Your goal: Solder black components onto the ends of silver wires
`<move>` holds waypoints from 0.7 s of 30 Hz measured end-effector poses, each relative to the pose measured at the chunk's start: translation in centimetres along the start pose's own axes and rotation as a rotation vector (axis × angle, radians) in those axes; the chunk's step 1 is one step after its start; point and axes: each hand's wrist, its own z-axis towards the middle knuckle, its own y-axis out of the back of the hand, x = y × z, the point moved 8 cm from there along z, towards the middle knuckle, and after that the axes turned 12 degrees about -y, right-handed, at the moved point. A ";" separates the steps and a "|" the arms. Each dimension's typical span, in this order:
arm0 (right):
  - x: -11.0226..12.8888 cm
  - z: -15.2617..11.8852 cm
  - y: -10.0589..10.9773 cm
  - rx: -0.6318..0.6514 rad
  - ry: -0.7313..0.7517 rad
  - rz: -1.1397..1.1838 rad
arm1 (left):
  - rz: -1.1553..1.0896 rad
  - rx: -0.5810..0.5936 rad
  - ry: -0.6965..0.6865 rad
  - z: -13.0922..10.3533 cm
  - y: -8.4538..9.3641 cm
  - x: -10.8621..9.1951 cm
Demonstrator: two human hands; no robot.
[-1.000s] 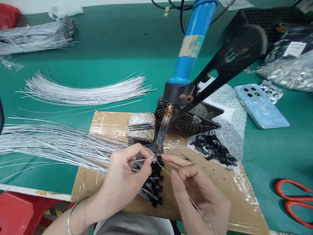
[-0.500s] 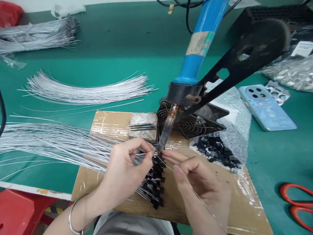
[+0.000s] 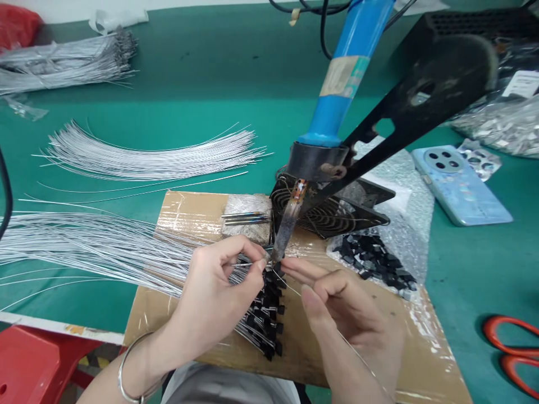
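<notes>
"What's the left hand (image 3: 225, 286) gripping?"

"Something small, pinched right by the soldering iron's (image 3: 287, 224) tip — too hidden to name."

"And the right hand (image 3: 349, 325)?"

"Closed on a thin wire (image 3: 290, 287) — its end near that tip."

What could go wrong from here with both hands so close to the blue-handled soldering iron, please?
A slip of the left hand or right hand might burn fingertips beside the soldering iron. The thin silvery wire in the right hand could stray from the tip. Long white wires by the left hand might snag.
</notes>
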 end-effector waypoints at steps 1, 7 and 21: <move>0.0 0.0 0.0 0.000 0.002 0.000 | 0.005 0.000 0.001 0.0 0.0 0.0; 0.2 -0.1 0.0 -0.003 0.010 0.004 | 0.012 -0.008 -0.009 0.0 0.1 0.0; 0.2 -0.1 -0.1 0.009 0.061 0.020 | 0.023 -0.004 0.009 -0.2 0.0 0.3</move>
